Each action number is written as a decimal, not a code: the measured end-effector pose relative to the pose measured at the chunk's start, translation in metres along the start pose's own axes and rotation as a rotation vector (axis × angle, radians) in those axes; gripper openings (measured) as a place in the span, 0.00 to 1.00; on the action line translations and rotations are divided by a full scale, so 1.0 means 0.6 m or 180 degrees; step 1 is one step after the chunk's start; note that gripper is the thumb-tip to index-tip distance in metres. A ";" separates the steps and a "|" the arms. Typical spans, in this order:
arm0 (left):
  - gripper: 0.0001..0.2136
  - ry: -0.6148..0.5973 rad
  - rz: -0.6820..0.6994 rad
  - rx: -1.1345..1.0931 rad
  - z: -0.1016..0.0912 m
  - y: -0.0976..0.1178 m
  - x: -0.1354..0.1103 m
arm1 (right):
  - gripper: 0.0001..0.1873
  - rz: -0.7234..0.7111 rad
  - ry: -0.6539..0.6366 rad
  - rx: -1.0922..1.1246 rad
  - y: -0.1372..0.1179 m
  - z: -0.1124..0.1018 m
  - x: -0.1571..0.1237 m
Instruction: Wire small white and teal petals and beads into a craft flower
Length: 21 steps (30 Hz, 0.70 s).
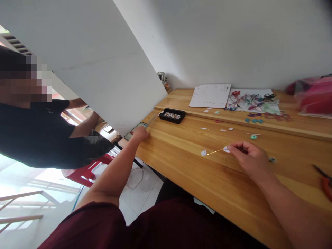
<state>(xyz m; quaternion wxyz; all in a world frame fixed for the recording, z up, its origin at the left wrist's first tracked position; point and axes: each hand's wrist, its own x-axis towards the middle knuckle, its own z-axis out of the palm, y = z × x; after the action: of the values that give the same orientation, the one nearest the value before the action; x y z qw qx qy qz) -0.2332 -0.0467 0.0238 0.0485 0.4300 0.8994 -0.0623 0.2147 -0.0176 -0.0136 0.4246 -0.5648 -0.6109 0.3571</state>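
Along the back of the wooden table (pixel 181 162), behind a raised wooden strip (pixel 238 120), lie white sheets (pixel 211 95), a spread of coloured flower-like pieces (pixel 255 103) and, at the far right, a pink plastic bag (pixel 316 95). Nearer than the strip are a black tray (pixel 171 120) of small beads (pixel 172 115), scattered white slips (pixel 203 128), a small green spool (pixel 253 137) and, by the right edge, an orange-handled tool (pixel 325 186). At left, past a white partition (pixel 103 52), sits a co-worker (pixel 33 131) in dark clothing. The left hand (pixel 140 134) is at a phone (pixel 130 135); whether its fingers close on anything, I cannot tell. The right hand (pixel 249 157) pinches a white petal (pixel 226 149) between thumb and forefinger; a gold wire (pixel 215 151) extends leftward from it, towards another white petal (pixel 203 152) near the wire's far end.
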 end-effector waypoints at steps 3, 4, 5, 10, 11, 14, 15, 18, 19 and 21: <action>0.16 -0.0012 -0.0005 0.0038 0.001 0.006 0.003 | 0.12 -0.0032 -0.0022 0.0044 0.005 0.001 0.002; 0.17 -0.0016 0.0008 0.0052 0.000 0.008 0.005 | 0.12 -0.0033 -0.0033 0.0058 0.006 0.002 0.002; 0.17 -0.0023 0.0022 0.0066 0.000 0.010 0.007 | 0.12 -0.0030 -0.0041 0.0058 0.006 0.002 0.003; 0.19 -0.0114 -0.0009 0.0061 -0.007 0.014 0.012 | 0.12 -0.0059 -0.0015 -0.0065 0.000 0.000 0.001; 0.19 -0.0139 -0.0033 0.0042 -0.010 0.013 0.011 | 0.12 -0.0069 -0.0013 -0.0075 -0.002 0.000 0.000; 0.17 -0.0262 -0.0081 -0.0047 -0.019 0.003 0.006 | 0.13 -0.0089 -0.0006 -0.0107 -0.007 -0.002 -0.003; 0.16 -0.0313 -0.0085 -0.0084 -0.022 -0.001 0.004 | 0.13 -0.0098 0.0008 -0.0119 -0.008 -0.002 -0.004; 0.11 -0.0434 -0.0085 -0.0178 -0.030 -0.011 -0.001 | 0.12 -0.0096 0.0025 -0.0107 -0.011 -0.002 -0.006; 0.11 -0.0443 -0.0082 -0.0196 -0.031 -0.013 -0.002 | 0.12 -0.0085 0.0018 -0.0098 -0.012 -0.001 -0.006; 0.10 -0.0389 -0.0032 -0.0217 -0.033 -0.015 -0.005 | 0.12 -0.0067 -0.0015 -0.0083 -0.013 -0.001 -0.006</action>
<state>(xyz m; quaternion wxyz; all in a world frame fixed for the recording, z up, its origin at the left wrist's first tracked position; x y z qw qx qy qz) -0.2390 -0.0514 0.0445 0.1177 0.4189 0.8985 -0.0580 0.2123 -0.0218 -0.0067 0.4195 -0.5630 -0.6224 0.3459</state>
